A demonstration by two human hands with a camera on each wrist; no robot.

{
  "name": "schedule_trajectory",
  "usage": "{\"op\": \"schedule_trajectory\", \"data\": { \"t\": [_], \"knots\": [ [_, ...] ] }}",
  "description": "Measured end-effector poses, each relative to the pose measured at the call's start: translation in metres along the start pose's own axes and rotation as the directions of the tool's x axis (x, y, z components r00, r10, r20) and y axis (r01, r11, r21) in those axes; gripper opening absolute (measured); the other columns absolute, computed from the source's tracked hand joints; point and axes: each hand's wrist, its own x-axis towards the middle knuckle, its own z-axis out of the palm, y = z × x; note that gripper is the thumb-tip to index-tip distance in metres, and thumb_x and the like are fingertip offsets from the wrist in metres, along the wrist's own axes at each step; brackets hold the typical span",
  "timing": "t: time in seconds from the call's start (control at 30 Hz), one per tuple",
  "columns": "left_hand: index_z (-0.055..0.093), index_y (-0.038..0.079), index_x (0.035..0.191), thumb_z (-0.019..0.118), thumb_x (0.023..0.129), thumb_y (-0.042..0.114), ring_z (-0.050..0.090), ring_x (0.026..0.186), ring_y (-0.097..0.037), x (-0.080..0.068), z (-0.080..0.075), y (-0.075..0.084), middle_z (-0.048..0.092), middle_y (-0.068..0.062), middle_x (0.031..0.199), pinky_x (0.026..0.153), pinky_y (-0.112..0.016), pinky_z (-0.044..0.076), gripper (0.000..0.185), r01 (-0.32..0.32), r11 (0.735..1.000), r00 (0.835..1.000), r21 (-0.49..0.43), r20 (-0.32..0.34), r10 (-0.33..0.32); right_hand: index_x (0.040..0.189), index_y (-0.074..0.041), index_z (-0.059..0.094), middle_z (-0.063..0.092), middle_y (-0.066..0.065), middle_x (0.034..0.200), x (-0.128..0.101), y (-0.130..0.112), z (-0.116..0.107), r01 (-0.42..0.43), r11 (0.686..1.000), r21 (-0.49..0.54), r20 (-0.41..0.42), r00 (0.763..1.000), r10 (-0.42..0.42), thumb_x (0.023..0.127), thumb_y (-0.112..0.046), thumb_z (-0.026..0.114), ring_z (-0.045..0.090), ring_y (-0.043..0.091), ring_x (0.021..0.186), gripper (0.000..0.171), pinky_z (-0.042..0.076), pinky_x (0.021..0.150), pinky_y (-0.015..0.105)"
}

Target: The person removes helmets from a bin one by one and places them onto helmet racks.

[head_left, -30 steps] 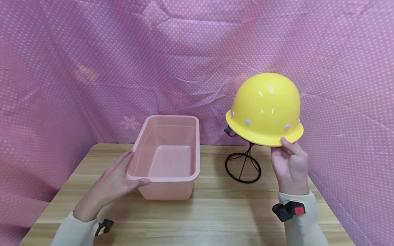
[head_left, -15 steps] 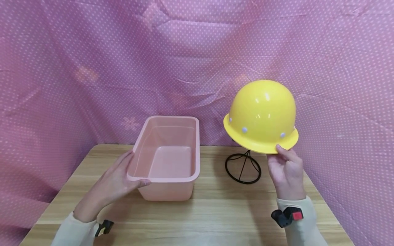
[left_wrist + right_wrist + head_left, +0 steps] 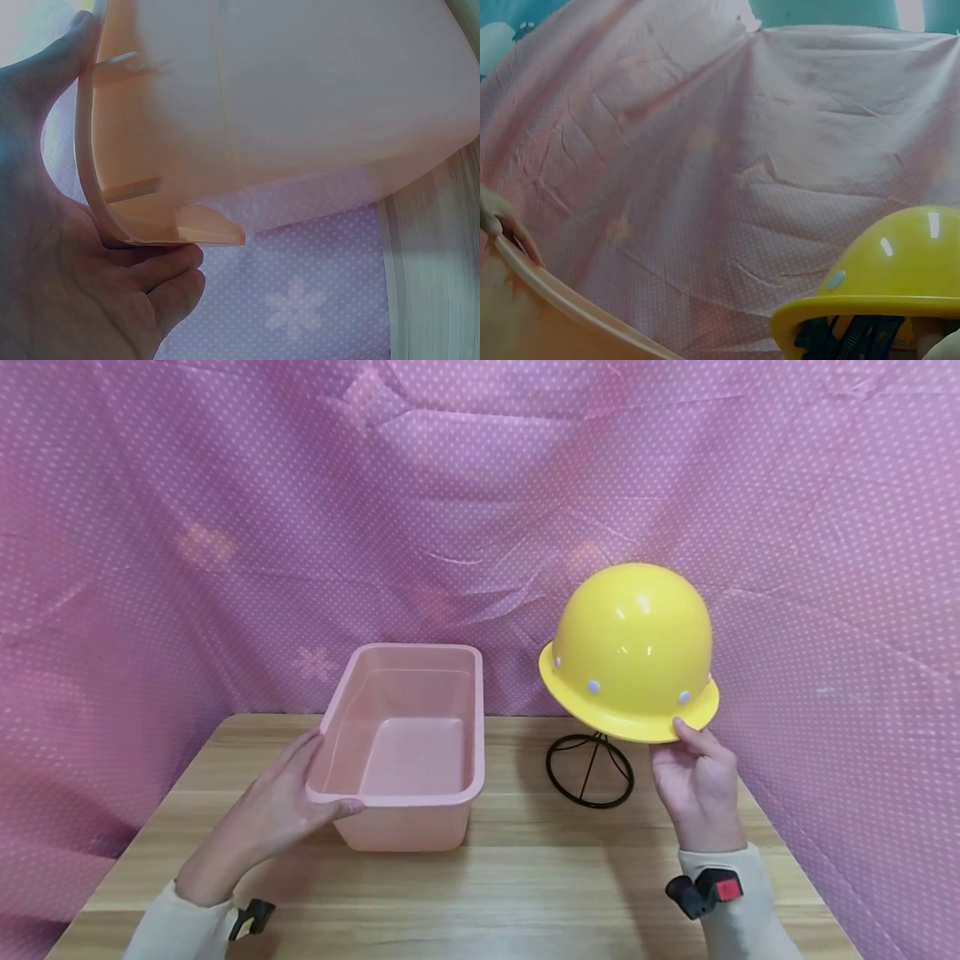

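Note:
Near the table's right side, my right hand (image 3: 697, 793) pinches the front brim of a yellow hard hat (image 3: 633, 647), thumb on top and fingers beneath. The hat sits tilted over a black wire stand (image 3: 597, 807) and hides its upper part; only the round base and a few thin legs show. Dark straps (image 3: 859, 337) hang inside the hat in the right wrist view. My left hand (image 3: 273, 810) holds the near left corner of a pink plastic bin (image 3: 478, 718), thumb along the front rim. In the left wrist view, curled fingers (image 3: 176, 296) press against the bin's outer side.
The wooden table (image 3: 517, 893) carries the bin at centre left and the stand at right. Pink dotted cloth (image 3: 480, 527) encloses the table at the back and both sides. Each forearm wears a small black camera, one at the right sleeve (image 3: 705, 893).
My right hand has lowered the hard hat and shifted it slightly left, so it covers more of the stand. The left hand and the bin have stayed in place.

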Motion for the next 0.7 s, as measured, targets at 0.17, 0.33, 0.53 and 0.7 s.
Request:
{"op": "schedule_trajectory", "data": {
  "t": [0.17,0.33,0.53,0.7],
  "knots": [
    [0.016,0.009,0.150,0.060,0.066,0.078,0.034,0.131,-0.049,0.000,0.000,0.000,0.020,-0.014,0.156,0.097,-0.070,0.034,0.117,-0.005,1.000,1.000,-0.003,-0.007,0.005,0.142,-0.009,0.038,0.040,-0.002,0.148,-0.001,-0.005,-0.007,-0.021,1.000,0.016,-0.016,1.000,0.021,0.092,0.013,0.022,0.035,0.012,0.138,0.057,0.022,0.118,0.025],
    [0.016,0.009,0.150,0.059,0.067,0.078,0.034,0.131,-0.049,0.000,0.001,0.001,0.019,-0.015,0.156,0.096,-0.070,0.034,0.117,-0.011,1.000,1.000,-0.001,-0.003,0.011,0.143,-0.010,0.036,0.039,-0.002,0.149,-0.001,-0.007,-0.014,-0.033,0.999,-0.002,-0.001,0.999,0.033,0.094,0.010,0.021,0.036,0.012,0.138,0.055,0.027,0.116,0.025],
    [0.016,0.010,0.150,0.059,0.066,0.078,0.034,0.131,-0.050,0.000,0.001,0.000,0.019,-0.015,0.156,0.095,-0.071,0.034,0.117,-0.011,1.000,1.000,-0.005,-0.006,0.011,0.143,-0.007,0.036,0.041,-0.001,0.147,0.002,-0.010,-0.017,-0.044,0.999,0.026,0.010,0.999,0.044,0.094,0.009,0.020,0.039,0.014,0.136,0.053,0.031,0.114,0.028],
    [0.016,0.010,0.150,0.059,0.066,0.078,0.033,0.131,-0.050,-0.001,0.001,0.000,0.019,-0.015,0.156,0.096,-0.071,0.033,0.117,-0.012,1.000,1.000,-0.004,-0.010,0.012,0.143,-0.008,0.035,0.041,0.000,0.148,0.002,-0.010,-0.017,-0.053,0.998,0.027,0.014,0.999,0.052,0.094,0.008,0.020,0.038,0.014,0.136,0.053,0.031,0.114,0.028]
  ]
}}
